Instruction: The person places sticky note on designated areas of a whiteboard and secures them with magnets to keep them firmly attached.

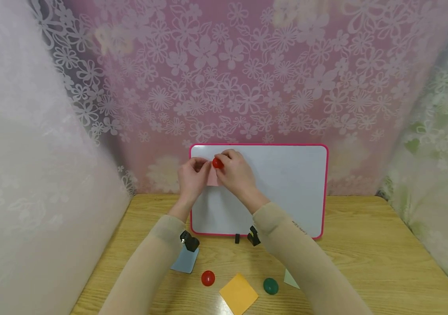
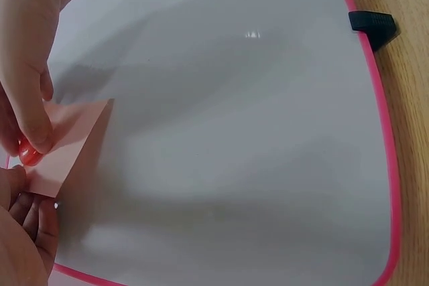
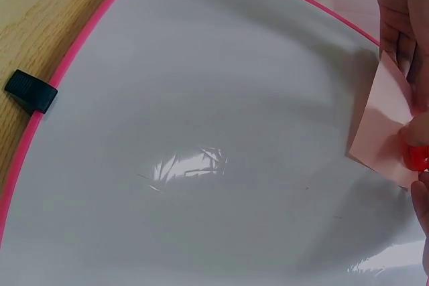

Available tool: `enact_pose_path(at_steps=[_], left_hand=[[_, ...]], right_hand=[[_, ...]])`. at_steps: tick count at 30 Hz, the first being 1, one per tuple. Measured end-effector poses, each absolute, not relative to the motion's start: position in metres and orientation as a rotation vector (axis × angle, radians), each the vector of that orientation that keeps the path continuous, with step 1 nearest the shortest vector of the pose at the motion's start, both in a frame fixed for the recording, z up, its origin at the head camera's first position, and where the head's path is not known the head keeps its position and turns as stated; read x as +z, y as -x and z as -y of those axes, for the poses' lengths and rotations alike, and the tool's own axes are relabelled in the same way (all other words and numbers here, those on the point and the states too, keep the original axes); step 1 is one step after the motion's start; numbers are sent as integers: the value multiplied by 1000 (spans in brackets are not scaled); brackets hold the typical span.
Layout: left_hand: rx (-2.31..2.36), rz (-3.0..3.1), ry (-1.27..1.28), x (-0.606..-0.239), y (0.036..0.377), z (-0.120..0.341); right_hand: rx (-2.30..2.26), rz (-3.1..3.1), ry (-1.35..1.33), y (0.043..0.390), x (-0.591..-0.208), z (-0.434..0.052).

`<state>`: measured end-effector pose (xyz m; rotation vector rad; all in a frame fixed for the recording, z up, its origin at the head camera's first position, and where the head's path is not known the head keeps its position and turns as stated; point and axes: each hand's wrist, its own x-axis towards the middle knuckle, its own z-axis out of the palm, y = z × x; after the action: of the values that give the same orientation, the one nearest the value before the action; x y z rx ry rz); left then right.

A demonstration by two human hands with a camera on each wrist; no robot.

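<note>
A whiteboard [image 1: 287,188] with a pink frame leans upright at the back of the table. Near its upper left corner, my left hand [image 1: 192,178] pinches the edge of a pink paper note [image 1: 213,179]. My right hand [image 1: 239,175] holds a round red magnet [image 1: 218,163] between thumb and fingers, at the note's upper part. In the left wrist view the magnet [image 2: 29,153] lies against the note [image 2: 74,145], whose free edge stands off the board. The right wrist view shows the same note [image 3: 379,122], slightly bent.
On the table [image 1: 365,245] lie a blue note [image 1: 186,261], another red magnet [image 1: 208,278], an orange note [image 1: 239,294], a green magnet [image 1: 271,286] and a pale green note [image 1: 291,279] partly behind the right sleeve. A black clip [image 1: 237,239] sits at the board's lower edge.
</note>
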<state>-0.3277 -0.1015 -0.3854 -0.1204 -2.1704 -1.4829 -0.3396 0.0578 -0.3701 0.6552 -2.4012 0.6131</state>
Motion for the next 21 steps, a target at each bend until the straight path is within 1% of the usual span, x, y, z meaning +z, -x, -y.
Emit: enact_pose_path(at_steps=[21], left_hand=[[-1420, 2196, 94, -386, 331, 99]], right_hand=[[573, 2394, -659, 341, -373, -57]])
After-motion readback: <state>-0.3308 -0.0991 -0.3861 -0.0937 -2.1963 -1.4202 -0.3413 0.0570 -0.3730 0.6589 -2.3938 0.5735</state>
